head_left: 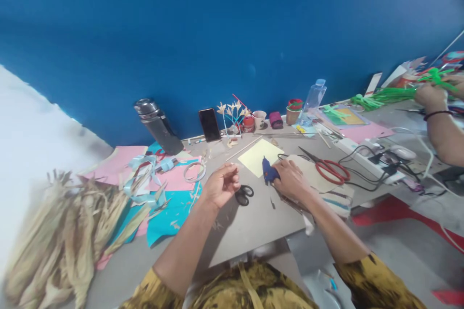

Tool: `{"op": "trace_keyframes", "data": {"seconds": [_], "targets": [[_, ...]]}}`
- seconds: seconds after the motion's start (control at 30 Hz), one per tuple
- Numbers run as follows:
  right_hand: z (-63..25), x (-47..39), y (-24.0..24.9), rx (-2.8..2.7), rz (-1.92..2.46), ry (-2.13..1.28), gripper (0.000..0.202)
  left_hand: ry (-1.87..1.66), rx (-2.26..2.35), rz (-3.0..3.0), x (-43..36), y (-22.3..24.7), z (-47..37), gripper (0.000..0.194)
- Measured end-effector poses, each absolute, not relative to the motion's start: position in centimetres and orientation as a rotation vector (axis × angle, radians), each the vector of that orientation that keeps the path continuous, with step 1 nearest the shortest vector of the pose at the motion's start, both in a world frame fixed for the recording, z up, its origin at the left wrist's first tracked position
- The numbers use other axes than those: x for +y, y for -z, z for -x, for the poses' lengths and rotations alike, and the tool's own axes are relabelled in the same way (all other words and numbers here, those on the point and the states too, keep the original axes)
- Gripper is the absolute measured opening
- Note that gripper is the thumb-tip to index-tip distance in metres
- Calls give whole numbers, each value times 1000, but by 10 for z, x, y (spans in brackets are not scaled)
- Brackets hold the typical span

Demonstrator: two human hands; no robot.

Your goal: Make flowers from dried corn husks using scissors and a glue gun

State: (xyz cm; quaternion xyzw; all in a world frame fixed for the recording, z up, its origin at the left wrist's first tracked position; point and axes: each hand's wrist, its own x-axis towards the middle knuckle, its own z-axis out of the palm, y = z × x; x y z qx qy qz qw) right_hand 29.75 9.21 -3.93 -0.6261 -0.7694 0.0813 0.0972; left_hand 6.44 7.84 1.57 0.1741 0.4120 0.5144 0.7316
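My right hand is wrapped round the handle of a blue hot glue gun, which lies low over a pale yellow paper sheet. My left hand is raised over the table with its fingers curled and the tips pressed together. Whatever it may pinch is too small to make out. Just beside it lie black-handled scissors, partly behind the hand. Right of the glue gun rest large shears with red handles. A small dark blade-like piece lies below the gun.
Dried corn husks are piled at the left by pink and turquoise sheets. Along the wall stand a flask, a phone, husk flowers and a bottle. Cables cross a power strip. Another person's hand holds green stems.
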Motion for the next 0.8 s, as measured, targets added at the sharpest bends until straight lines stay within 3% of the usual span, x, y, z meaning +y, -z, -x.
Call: {"op": "trace_keyframes", "data": {"seconds": [0.27, 0.43, 0.8], "targets": [[-316, 88, 50, -2053, 1297, -426, 37, -1157, 974, -348, 95, -10, -79, 15], [-317, 73, 37, -2071, 966, -387, 20, -1142, 965, -363, 100, -7, -84, 10], [-312, 73, 27, -2195, 994, -144, 36, -1075, 924, -415, 99, -2, -92, 14]]}}
